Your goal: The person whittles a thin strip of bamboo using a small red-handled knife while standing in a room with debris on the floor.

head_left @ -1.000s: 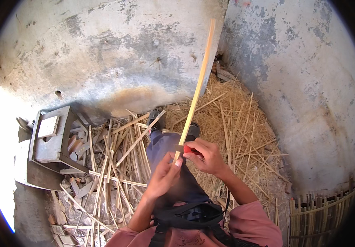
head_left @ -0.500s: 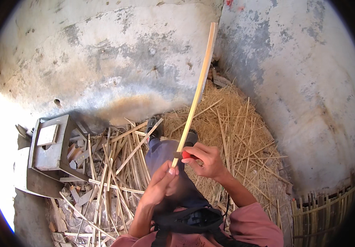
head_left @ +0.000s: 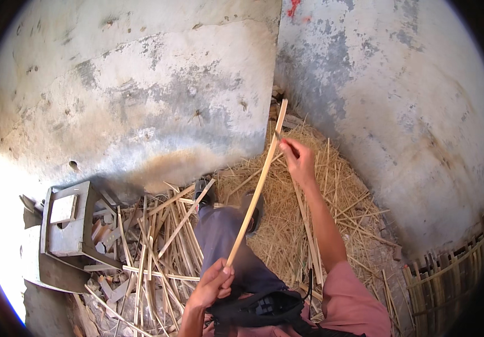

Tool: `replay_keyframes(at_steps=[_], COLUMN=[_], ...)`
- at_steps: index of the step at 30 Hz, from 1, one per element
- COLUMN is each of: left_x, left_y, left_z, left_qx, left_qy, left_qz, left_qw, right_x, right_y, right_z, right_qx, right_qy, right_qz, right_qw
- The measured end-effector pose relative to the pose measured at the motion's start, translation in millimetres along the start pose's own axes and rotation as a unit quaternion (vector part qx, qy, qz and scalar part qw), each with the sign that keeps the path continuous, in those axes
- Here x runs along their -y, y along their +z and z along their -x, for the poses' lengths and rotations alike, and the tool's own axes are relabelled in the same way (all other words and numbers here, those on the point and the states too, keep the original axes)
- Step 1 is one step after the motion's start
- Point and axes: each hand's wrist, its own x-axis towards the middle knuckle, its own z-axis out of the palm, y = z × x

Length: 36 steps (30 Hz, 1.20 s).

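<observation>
A long, pale bamboo strip [head_left: 260, 182] slants up and away from me, over my legs toward the wall corner. My left hand [head_left: 214, 283] is closed around its lower end. Near the strip's far end, my right hand [head_left: 299, 160] pinches a small red-handled knife [head_left: 279, 136]. Its short dark blade lies against the strip; most of the handle is hidden by my fingers.
Loose strips [head_left: 166, 247] and rubble cover the floor at left. Curly shavings [head_left: 287, 219] pile up ahead and right. A weathered wooden box frame [head_left: 65, 224] stands at left; a slatted bamboo basket [head_left: 450, 286] at right. Stained walls [head_left: 157, 101] meet in a corner.
My right hand has moved with the knife from beside my left hand up along the strip toward its far end. The strip's far end has dropped lower in view; my left hand keeps its grip.
</observation>
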Motion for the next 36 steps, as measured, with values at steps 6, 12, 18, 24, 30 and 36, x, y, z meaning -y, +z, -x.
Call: replay_keyframes(at_steps=[6, 12, 18, 24, 30, 36], left_x=[8.9, 2.6, 12.0, 8.2, 0.6, -3.4], left_y=[-15.4, -15.9, -35.8, -52.0, -38.4, -18.7], left_z=[5.5, 6.5, 42.4, 34.9, 11.0, -9.8], left_qx=[-0.026, -0.038, -0.060, -0.307, -0.252, -0.194], left_qy=[-0.031, -0.032, -0.063, 0.119, 0.145, 0.156], left_qz=[-0.021, -0.006, -0.029, -0.093, -0.190, -0.301], left_qw=[0.999, 0.999, 0.996, 0.940, 0.938, 0.920], right_x=[-29.9, -44.6, -133.6, -147.9, -81.8, 29.7], right_y=[-7.5, 9.6, -55.3, -96.1, -69.2, -30.7], right_z=[-24.3, -36.2, -69.3, -45.4, -32.3, -11.0], right_qx=[-0.001, 0.017, -0.137, 0.048, -0.084, 0.081], right_qy=[0.003, 0.003, 0.196, 0.259, 0.184, 0.177], right_qz=[0.086, 0.125, 0.183, 0.328, 0.003, -0.200], right_qw=[0.996, 0.992, 0.953, 0.907, 0.979, 0.960])
